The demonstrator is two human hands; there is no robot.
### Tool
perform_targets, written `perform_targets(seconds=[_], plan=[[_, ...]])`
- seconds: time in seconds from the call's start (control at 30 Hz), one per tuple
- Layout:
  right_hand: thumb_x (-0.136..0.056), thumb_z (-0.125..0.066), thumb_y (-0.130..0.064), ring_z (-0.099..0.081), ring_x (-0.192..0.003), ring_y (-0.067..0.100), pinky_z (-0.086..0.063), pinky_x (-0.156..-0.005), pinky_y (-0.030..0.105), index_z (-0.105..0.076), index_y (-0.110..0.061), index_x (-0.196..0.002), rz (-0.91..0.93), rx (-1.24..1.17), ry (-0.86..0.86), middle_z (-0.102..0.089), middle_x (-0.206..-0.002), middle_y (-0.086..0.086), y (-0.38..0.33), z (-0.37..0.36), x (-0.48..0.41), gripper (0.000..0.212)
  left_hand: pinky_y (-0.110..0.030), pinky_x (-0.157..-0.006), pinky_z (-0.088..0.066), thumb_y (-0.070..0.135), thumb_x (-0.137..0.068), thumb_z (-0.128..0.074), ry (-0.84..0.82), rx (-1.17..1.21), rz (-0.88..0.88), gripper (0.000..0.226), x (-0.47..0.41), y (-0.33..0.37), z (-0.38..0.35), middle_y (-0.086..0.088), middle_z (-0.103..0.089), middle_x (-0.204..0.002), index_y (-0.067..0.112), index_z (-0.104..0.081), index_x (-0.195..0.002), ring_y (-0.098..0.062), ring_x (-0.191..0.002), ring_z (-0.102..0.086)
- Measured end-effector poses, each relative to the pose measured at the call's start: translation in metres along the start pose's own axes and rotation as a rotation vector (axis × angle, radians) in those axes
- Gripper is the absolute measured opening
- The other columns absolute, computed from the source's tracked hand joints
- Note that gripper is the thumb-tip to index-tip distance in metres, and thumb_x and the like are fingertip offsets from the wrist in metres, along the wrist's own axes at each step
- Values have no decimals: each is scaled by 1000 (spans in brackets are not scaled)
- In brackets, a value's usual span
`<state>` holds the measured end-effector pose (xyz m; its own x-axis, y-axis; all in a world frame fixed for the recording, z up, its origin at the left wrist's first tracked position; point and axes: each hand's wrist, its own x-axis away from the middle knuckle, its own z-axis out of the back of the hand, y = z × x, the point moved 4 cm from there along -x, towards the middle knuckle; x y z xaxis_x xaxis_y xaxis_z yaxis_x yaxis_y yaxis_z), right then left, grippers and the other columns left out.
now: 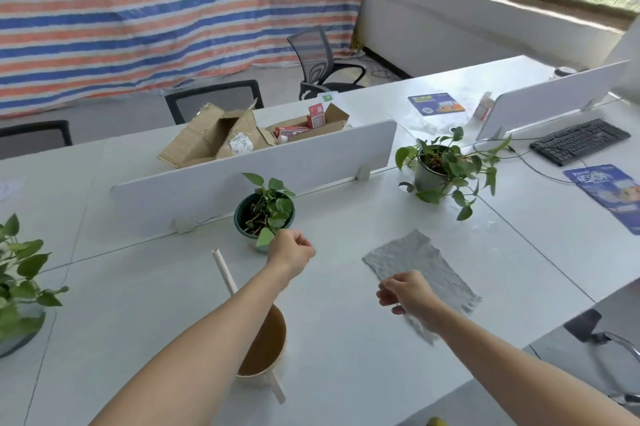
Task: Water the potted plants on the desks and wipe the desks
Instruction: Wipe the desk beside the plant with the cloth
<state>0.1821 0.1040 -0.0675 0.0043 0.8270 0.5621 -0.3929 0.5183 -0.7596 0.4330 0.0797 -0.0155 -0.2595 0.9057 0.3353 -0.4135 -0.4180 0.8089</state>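
While three potted plants [265,214] [440,166] [20,287] and one cloth [420,263] sit out, both hands [291,249] [405,290] curl empty.

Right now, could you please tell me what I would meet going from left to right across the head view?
The leafy plant at the left edge → plant in the dark green pot → grey cloth → black keyboard.

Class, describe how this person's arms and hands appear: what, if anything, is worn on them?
Nothing visible is worn. The left hand and right hand show no gloves, watch or rings; the left forearm and right forearm are bare, without sleeves.
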Motion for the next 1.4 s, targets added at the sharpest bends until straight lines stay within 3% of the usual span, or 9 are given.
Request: perform_targets(seconds=[0.27, 0.43, 0.6, 0.83, 0.93, 1.03, 1.1, 1.27, 1.4], plan=[[-95, -57, -4, -69, -67, 21, -50, -57, 26, -70, 1, -85, 3, -28, 174, -72, -78, 13, -11, 130, -91, 17, -18, -43, -37, 5, -81, -63, -104, 23, 22, 18, -53, 73, -103, -5, -61, -60, 12, -59, -65, -17, -47, -50], [-90, -61, -8, -69, -67, 25, -51, -61, 35, -69, -6, -83, 47, -138, 411, -73, -80, 14, -29, 225, -162, 11, -24, -51, -45, 6, -86, -61, -141, 90, 101, 10, -110, 118, -178, -8, -62, -67, 8, -61, -76, -20, -54, -55], [-92, -58, -24, -58, -64, 25, -52, -69, 46, -68, -5, -71, 199, -125, 628, -66, -66, 4, -60, 315, -219, 30, -27, -55, -49, 12, -91, -59, -136, 180, 201, 9, -174, 159, -249, -11, -65, -77, 4, -63, -91, -20, -64, -60], [-97, -46, -6, -68, -89, 22, -53, -85, 32, -71, -7, -112, 454, 126, 498, -73, -95, 5, -135, 356, -299, 29, -32, -67, -51, 12, -94, -55, -98, 303, 316, 10, -243, 201, -311, -9, -61, -80, 9, -63, -88, -22, -72, -57], [-97, -45, -6, -65, -103, 31, -50, -95, 38, -70, 0, -112, 411, 385, 461, -73, -106, 14, -149, 362, -343, 31, -34, -68, -54, 13, -97, -47, -60, 340, 371, 14, -265, 210, -326, -12, -63, -89, 13, -58, -88, -24, -76, -59], [-94, -46, -7, -58, -78, 31, -49, -69, 35, -65, 2, -85, 165, 558, 269, -59, -76, 13, -137, 358, -388, 22, -31, -61, -55, 13, -99, -43, -55, 342, 428, 20, -282, 209, -338, -16, -68, -97, 4, -61, -104, -26, -79, -66], [-95, -49, -11, -53, -69, 27, -42, -59, 31, -62, 2, -86, 49, 589, 168, -56, -73, 10, -122, 353, -405, 20, -30, -55, -53, 12, -98, -43, -72, 330, 450, 23, -288, 206, -345, -17, -71, -96, 1, -62, -105, -26, -75, -67], [-91, -47, -5, -46, -61, 23, -37, -55, 31, -64, 0, -78, 9, 483, 114, -54, -67, 10, -112, 351, -419, 22, -32, -58, -55, 16, -96, -56, -68, 324, 426, 8, -291, 205, -351, -17, -70, -97, 10, -55, -92, -28, -75, -68], [-90, -47, -3, -49, -62, 23, -38, -55, 34, -68, 9, -80, -14, 433, 59, -59, -69, 14, -109, 347, -420, 25, -43, -74, -61, 9, -95, -56, -95, 407, 428, 8, -279, 194, -349, -19, -70, -98, 8, -52, -88, -32, -80, -72]])
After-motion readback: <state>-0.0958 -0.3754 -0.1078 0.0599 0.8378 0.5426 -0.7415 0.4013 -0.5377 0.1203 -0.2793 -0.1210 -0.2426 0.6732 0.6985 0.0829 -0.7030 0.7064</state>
